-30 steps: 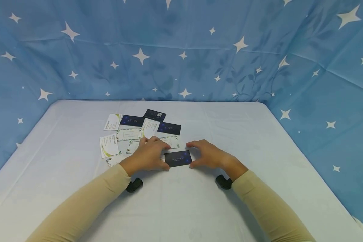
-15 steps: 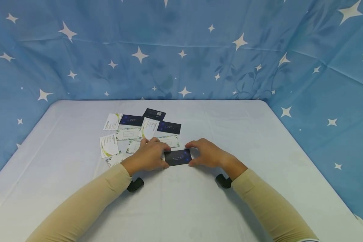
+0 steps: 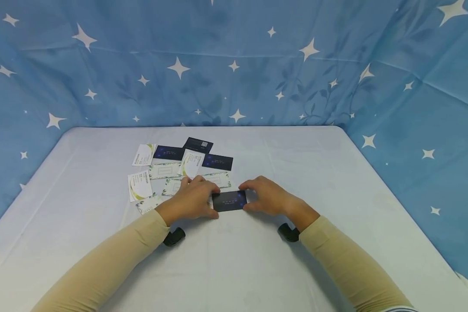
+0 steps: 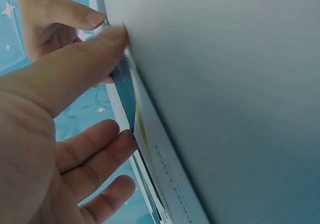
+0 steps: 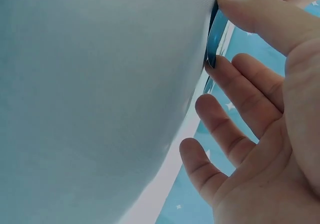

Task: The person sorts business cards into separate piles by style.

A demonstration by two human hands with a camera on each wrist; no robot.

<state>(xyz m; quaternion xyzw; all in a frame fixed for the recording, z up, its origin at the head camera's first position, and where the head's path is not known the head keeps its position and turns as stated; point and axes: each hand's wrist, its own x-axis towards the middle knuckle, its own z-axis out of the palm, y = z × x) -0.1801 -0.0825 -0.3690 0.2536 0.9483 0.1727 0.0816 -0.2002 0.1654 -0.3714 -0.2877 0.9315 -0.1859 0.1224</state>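
A dark blue business card lies at the middle of the white table between the two hands. My left hand holds its left end, thumb at the near corner and fingers at the far edge. Opposite, my right hand pinches the right end between thumb and fingertips; in the right wrist view the card looks slightly bowed. A white card with a green curve lies beside the blue card in the left wrist view. My left hand partly hides some cards.
Several cards lie spread behind and left of my left hand: dark blue ones, white ones with green curves and white ones with leafy borders. A blue starry curtain hangs behind the table.
The dark blue card has turned slightly, now lying a little straighter between both hands. The hands keep their hold with almost no movement. The head view has tilted slightly.
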